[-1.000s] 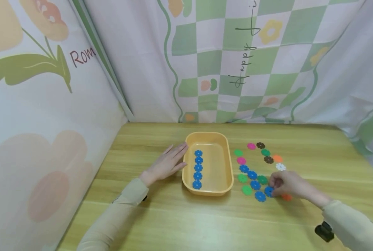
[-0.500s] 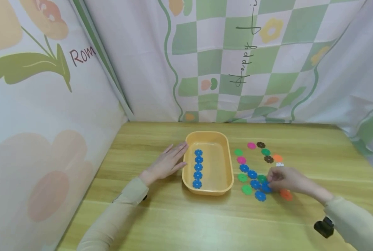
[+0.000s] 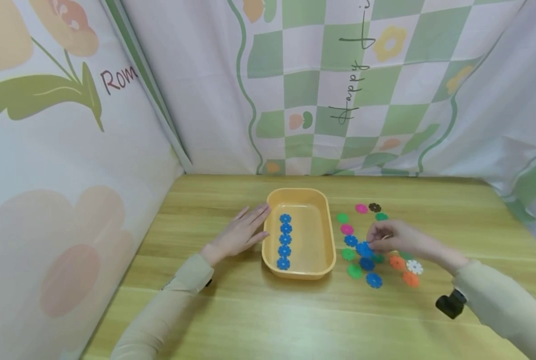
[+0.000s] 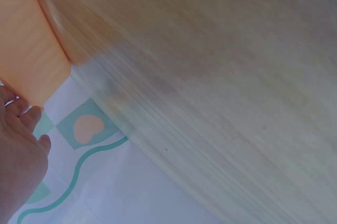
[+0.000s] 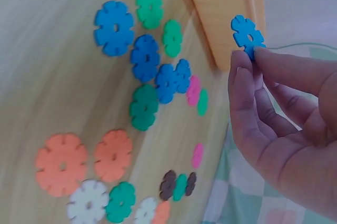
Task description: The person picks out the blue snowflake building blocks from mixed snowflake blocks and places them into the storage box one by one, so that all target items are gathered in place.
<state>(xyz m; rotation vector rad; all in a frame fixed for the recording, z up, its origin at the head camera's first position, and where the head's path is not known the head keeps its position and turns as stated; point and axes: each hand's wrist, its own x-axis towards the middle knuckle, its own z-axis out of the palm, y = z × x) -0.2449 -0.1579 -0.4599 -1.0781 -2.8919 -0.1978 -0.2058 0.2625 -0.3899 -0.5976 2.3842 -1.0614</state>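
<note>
A yellow tray (image 3: 268, 252) stands mid-table with a column of several blue flower discs (image 3: 285, 240) in it. My left hand (image 3: 244, 231) lies flat on the table, fingers straight against the tray's left wall; in the left wrist view the left hand (image 4: 20, 155) sits by the tray wall (image 4: 29, 50). My right hand (image 3: 382, 237) hovers over the loose discs right of the tray and pinches one blue disc (image 3: 364, 248). In the right wrist view the right hand (image 5: 253, 56) holds that blue disc (image 5: 247, 33) upright between thumb and fingertips, above the table.
Loose discs lie right of the tray: blue (image 3: 374, 280), green (image 3: 354, 271), pink (image 3: 347, 229), brown (image 3: 374, 207), orange (image 3: 411, 279) and white (image 3: 414, 266). Patterned cloth walls close in the back and left. Bare wood table (image 3: 295, 320) runs along the front.
My right hand picked a blue disc off the table and carried it up and left, nearer the tray. A white and an orange disc now lie closer to the front. The left hand stayed put.
</note>
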